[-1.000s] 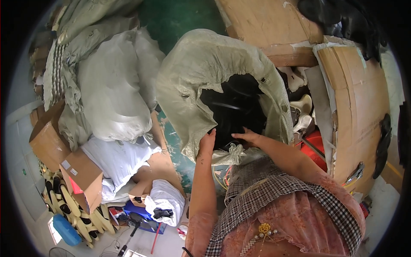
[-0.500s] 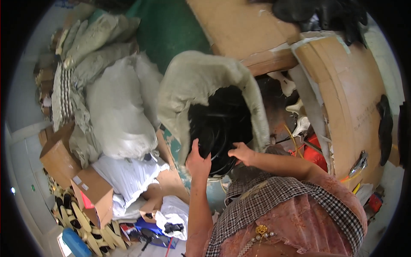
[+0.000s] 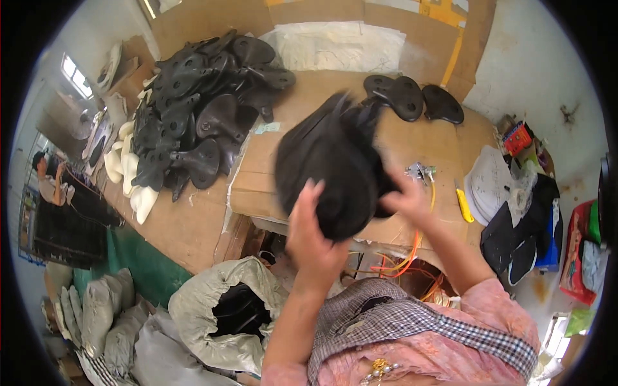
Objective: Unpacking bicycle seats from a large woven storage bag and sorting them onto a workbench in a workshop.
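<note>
Cardboard-covered workbench (image 3: 412, 138) at twelve o'clock; raised left hand (image 3: 313, 235) and right hand (image 3: 402, 199), apart, clasp a stack of black pads (image 3: 331, 164).

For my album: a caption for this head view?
Both hands lift a stack of black saddle-shaped pieces above a cardboard-covered table.

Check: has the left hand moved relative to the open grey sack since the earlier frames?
Yes. The left hand was at the mouth of the open grey sack; now it is above it, over the cardboard-covered table, holding a stack of black pieces.
</note>
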The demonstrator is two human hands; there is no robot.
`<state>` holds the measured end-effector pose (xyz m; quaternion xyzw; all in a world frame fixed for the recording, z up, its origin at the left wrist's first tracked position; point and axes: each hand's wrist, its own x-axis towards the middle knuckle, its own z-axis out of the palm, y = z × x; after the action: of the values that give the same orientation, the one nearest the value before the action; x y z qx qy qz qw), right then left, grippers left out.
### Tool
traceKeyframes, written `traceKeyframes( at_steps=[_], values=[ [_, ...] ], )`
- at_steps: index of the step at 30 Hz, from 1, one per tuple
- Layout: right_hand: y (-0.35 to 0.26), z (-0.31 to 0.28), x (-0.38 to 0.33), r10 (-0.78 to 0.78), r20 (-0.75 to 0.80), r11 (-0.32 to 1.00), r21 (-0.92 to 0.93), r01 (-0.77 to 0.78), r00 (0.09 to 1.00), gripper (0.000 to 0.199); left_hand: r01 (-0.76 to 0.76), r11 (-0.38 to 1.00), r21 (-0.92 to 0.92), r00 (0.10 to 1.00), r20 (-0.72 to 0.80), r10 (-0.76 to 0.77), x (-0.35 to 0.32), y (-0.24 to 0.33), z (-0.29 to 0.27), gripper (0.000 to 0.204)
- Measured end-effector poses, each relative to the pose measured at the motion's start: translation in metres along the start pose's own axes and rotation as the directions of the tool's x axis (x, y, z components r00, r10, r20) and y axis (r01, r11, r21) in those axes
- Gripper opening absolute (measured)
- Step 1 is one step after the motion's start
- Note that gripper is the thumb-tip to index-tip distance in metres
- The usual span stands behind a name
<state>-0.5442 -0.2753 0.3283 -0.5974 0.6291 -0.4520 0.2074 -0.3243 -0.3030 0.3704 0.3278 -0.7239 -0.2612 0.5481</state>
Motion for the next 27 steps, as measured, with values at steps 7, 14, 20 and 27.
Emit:
traceKeyframes(
  at_steps=[7,14,20,27],
  values=[
    [0.02,-0.131,0.158,-0.327,-0.3,0.737,-0.675,0.043,0.896,0.067,0.393,0.91,-0.134,0.919,0.019,-0.394,-0.015,-0.101,0.035,0.063],
    [0.027,0.077,0.113,-0.403,0.018,0.898,-0.183,0.4,0.915,0.019,0.822,0.563,0.085,0.47,-0.659,-0.587,-0.248,-0.174,-0.174,0.016],
    [-0.074,0.377,-0.083,-0.288,0.878,0.938,0.339,-0.071,0.383,0.023,0.908,0.358,-0.218,0.227,-0.463,-0.857,-0.386,-0.197,-0.246,0.024],
    [-0.061,0.566,-0.146,-0.198,0.757,0.881,-0.141,0.452,0.623,0.05,0.988,-0.129,0.083,0.013,-0.884,-0.467,-0.52,-0.21,-0.282,0.033]
  ],
)
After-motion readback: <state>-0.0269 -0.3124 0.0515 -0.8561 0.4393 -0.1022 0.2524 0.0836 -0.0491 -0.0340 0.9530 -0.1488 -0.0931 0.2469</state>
